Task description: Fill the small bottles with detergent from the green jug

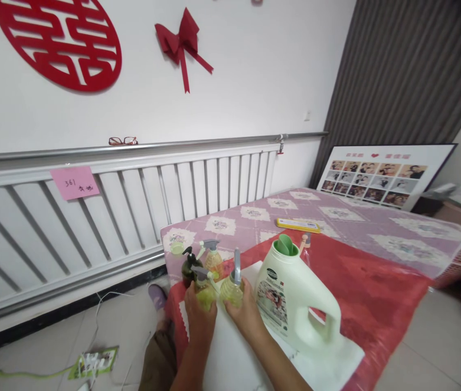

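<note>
My left hand (200, 320) is wrapped around a clear spray bottle (205, 296) with a grey trigger head and yellow-green liquid inside. Another spray bottle (230, 291), ribbed and also with a grey head, is gripped in my right hand (247, 310). Both bottles stand upright, side by side, over a white sheet (230, 353). Behind them are a dark pump bottle (188, 267) and a spray bottle with orange-yellow contents (213, 262). A large pale green detergent jug (291, 293) stands right of my right hand, its top showing a green spout insert (286, 245).
A red cloth (373, 282) and a purple patterned cover (332, 209) lie on the table. A yellow flat package (298, 225) and a green cap (177, 248) rest there. A white radiator (132, 206) lines the wall; a power strip (94, 363) lies on the floor.
</note>
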`<action>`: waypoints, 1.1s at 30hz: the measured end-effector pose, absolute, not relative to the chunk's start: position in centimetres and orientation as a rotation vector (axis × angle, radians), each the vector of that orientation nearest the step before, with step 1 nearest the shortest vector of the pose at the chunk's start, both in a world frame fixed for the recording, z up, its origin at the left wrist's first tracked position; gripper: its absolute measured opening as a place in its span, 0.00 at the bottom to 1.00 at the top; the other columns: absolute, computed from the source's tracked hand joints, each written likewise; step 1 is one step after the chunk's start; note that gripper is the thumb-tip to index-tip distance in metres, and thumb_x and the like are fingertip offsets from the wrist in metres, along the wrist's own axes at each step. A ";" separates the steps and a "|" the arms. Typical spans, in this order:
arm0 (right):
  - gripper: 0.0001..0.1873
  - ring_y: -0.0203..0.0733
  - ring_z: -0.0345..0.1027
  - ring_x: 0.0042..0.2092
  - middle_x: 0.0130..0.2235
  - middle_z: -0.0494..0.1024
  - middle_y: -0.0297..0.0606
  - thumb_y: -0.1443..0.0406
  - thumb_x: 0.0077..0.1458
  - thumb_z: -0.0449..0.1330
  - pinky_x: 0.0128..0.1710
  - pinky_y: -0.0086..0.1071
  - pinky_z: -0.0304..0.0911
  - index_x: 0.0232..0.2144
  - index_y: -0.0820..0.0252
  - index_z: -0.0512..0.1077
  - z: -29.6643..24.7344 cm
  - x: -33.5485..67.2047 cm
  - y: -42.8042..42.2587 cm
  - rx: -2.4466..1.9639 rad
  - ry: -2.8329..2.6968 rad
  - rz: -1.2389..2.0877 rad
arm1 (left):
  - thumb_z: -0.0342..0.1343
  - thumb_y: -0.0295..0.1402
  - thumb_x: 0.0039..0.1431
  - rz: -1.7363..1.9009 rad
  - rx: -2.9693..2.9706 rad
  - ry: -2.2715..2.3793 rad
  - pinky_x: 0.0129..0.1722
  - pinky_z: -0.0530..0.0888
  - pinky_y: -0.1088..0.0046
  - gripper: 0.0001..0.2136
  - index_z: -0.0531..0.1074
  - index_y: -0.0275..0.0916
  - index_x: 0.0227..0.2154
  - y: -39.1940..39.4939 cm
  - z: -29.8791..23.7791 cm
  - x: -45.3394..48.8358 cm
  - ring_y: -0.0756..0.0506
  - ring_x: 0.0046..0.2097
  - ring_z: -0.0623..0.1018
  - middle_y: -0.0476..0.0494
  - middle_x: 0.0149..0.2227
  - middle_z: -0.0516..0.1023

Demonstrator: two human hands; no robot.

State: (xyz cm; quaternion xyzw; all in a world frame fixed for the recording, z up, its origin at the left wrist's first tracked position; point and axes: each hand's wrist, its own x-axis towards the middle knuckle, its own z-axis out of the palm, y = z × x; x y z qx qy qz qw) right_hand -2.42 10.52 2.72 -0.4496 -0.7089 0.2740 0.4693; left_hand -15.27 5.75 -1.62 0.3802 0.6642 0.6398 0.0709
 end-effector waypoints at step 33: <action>0.45 0.53 0.56 0.62 0.60 0.63 0.51 0.67 0.42 0.60 0.61 0.49 0.52 0.62 0.61 0.48 1.0 -3.3 13.5 -1.133 -1.734 0.714 | 0.59 0.30 0.45 1.864 1.360 2.067 0.62 0.60 0.54 0.36 0.54 0.40 0.59 6.2 -3.2 -15.5 0.35 0.63 0.61 0.36 0.61 0.60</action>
